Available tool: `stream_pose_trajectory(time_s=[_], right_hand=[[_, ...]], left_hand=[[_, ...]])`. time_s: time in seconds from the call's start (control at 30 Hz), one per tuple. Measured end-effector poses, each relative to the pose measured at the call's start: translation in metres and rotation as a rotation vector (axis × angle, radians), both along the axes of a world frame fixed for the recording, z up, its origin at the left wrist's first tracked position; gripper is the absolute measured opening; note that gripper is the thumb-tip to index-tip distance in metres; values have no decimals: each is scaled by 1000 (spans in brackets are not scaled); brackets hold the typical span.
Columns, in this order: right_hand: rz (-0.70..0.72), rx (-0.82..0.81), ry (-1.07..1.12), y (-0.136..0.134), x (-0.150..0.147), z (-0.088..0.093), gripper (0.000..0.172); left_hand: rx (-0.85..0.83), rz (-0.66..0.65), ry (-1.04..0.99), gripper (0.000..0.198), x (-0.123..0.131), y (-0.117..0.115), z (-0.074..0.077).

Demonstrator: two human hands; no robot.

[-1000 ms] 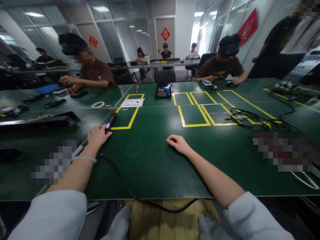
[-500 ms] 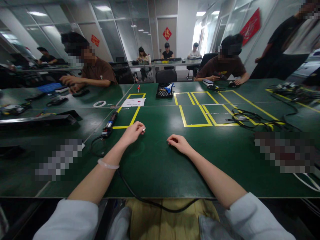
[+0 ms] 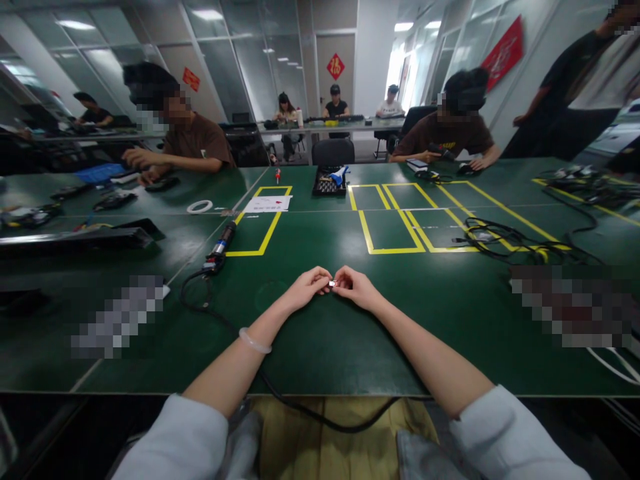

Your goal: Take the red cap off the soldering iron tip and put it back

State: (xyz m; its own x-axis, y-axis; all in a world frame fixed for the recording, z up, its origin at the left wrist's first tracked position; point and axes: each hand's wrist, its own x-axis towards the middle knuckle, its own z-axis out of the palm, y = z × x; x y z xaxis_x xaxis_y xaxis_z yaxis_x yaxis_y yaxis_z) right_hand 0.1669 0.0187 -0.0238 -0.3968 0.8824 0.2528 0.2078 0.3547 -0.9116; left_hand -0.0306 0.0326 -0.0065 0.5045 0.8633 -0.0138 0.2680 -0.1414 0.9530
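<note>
Pinching a tiny object (image 3: 332, 284) (whitish), left fingers (image 3: 321, 274) face right fingers (image 3: 343, 274).

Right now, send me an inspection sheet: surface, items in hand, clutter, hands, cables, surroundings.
Surface: green table, marked with yellow tape.
Items in hand: small bright piece; too small to identify.
Clutter: dark cylindrical tool, white ring, white sheet, black tray with a blue-and-white item.
Hands: left hand pinches the piece; right hand meets it, grip unclear.
Cables: black cable sags over the near edge; tangled cables lie at right.
Surroundings: two seated co-workers across the table; others sit farther back.
</note>
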Motion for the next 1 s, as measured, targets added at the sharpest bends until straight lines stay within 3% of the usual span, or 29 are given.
stream_pose_trajectory(time_s=[0.17, 0.5, 0.77, 1.0], right_hand=[[-65, 60, -69, 3, 2, -2, 19], [-54, 16, -44, 3, 3, -1, 20], [-71, -26, -68, 4, 5, 0, 28], [-60, -7, 13, 5, 3, -5, 29]], left_hand=[[147, -2, 62, 27, 0, -5, 2], [136, -16, 35, 29, 1, -10, 2], [291, -2, 154, 23, 7, -18, 7], [309, 22, 170, 23, 3, -16, 7]])
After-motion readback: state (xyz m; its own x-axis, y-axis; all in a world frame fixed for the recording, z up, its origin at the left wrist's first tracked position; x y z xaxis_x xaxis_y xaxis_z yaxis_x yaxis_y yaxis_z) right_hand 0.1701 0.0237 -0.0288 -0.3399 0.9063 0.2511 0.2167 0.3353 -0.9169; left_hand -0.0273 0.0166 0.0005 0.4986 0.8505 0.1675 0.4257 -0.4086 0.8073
